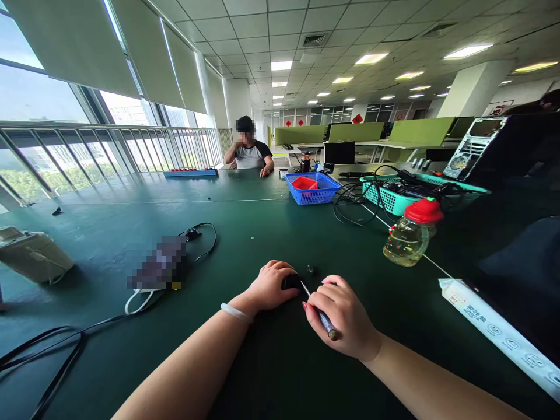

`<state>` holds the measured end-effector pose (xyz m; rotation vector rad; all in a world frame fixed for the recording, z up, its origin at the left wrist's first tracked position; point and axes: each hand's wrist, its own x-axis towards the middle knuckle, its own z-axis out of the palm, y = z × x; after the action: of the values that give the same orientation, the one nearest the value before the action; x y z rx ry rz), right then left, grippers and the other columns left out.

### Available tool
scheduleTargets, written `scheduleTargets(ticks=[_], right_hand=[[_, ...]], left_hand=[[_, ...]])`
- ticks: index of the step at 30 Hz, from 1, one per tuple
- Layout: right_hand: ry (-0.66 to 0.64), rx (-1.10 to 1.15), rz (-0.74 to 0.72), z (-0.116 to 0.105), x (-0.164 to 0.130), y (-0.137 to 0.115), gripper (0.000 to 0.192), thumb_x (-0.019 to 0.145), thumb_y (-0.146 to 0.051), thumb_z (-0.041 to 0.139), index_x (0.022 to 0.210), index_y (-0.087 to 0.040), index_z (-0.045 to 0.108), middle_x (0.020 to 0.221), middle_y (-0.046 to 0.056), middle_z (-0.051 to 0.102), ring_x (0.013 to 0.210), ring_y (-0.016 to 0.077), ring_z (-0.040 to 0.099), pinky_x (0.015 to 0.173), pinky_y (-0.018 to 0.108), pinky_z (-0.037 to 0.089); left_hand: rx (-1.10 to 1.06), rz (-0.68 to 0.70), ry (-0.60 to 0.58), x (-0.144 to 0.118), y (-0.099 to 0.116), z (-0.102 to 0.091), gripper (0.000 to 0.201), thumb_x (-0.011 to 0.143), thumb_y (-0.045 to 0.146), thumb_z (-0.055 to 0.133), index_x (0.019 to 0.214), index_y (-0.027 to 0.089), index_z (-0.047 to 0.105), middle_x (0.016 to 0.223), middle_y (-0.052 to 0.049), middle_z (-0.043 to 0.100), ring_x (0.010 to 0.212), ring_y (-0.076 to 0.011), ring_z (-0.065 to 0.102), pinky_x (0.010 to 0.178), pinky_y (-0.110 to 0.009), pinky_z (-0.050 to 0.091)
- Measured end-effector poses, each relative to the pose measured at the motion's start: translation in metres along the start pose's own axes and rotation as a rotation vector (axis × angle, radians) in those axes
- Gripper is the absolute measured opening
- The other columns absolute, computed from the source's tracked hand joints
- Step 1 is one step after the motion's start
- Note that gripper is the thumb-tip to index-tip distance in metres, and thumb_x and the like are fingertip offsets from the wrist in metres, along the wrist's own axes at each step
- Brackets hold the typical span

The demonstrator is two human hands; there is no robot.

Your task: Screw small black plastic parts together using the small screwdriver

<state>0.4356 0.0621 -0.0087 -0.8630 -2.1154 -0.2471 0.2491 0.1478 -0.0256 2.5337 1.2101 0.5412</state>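
My left hand (275, 286), with a white band at the wrist, is closed around a small black rounded object (290, 282) on the dark green tabletop (262, 233). The fingers cover part of it, so its exact kind does not show. In my right hand (341, 315) is a screwdriver (326, 322), its handle angled back towards me. The thin metal shaft points up and left, with its tip at the black object's right side. Just beyond both hands lies a small dark piece (311, 269), too small to make out.
To the right stand a red-lidded bottle (406, 239), a long white box (499, 329) and a teal basket (385, 198) of cables. A blue basket (312, 195) is farther back. Left are a corded device (161, 262) and a beige case (32, 256). A person (248, 153) sits opposite.
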Motion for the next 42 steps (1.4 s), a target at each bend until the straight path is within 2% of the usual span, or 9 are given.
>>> scheduleTargets(ticks=[17, 28, 42], right_hand=[[0.001, -0.011, -0.004, 0.0005, 0.0010, -0.0004, 0.023, 0.089, -0.014, 0.048, 0.067, -0.019, 0.052, 0.058, -0.003, 0.052, 0.054, 0.0120, 0.045, 0.078, 0.034, 0.040], [0.115, -0.003, -0.016, -0.0083, 0.0042, -0.0045, 0.015, 0.090, -0.013, 0.050, 0.082, -0.021, 0.059, 0.065, -0.003, 0.059, 0.060, 0.0128, 0.054, 0.085, 0.037, 0.040], [0.053, 0.002, 0.005, -0.0040, 0.0015, -0.0015, 0.016, 0.091, -0.014, 0.049, 0.081, -0.020, 0.060, 0.065, -0.002, 0.060, 0.059, 0.0126, 0.054, 0.086, 0.038, 0.040]], left_hand=[[-0.013, -0.011, -0.004, 0.0000, -0.0012, 0.0002, 0.041, 0.075, 0.041, 0.073, 0.112, 0.025, 0.068, 0.123, -0.007, 0.066, 0.120, -0.0284, 0.054, 0.107, -0.047, 0.039], [-0.007, -0.022, -0.009, -0.0001, -0.0019, 0.0002, 0.042, 0.075, 0.041, 0.073, 0.113, 0.024, 0.068, 0.126, -0.007, 0.065, 0.121, -0.0287, 0.053, 0.107, -0.047, 0.040], [-0.012, -0.021, 0.002, 0.0006, -0.0023, 0.0016, 0.042, 0.074, 0.040, 0.074, 0.112, 0.023, 0.068, 0.124, -0.007, 0.065, 0.121, -0.0289, 0.053, 0.107, -0.047, 0.041]])
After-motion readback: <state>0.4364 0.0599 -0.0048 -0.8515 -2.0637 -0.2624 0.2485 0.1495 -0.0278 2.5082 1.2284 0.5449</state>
